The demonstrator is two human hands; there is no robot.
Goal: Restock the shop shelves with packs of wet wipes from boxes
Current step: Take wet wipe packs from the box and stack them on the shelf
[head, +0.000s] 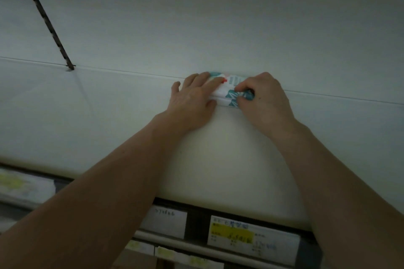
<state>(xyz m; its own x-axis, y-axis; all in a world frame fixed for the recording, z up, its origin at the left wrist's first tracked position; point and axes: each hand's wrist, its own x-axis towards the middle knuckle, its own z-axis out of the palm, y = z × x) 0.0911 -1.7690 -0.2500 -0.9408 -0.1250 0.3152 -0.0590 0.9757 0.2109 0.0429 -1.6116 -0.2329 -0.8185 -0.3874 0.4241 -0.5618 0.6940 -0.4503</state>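
White shelf [109, 116], dimly lit, ending at back panel [196, 17]. Wet wipes pack [231, 87] set far, touching that panel, probably to leave room nearer. Left hand [192, 102] flat, fingers straight, pressing pack steady. Right hand [264, 98] curled, pinching its near right edge, apparently to square it.

Wipes pack [231, 88] at back of shelf [109, 126], price labels [251, 236] below front edge.

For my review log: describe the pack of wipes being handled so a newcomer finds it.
Follow the broad white shelf board to the seam at the back wall. There, between the left hand lying on it and the right hand pinching its end, sits the pack of wipes. It is white with teal print and a red mark, unlike the yellow-marked price labels at the front edge.
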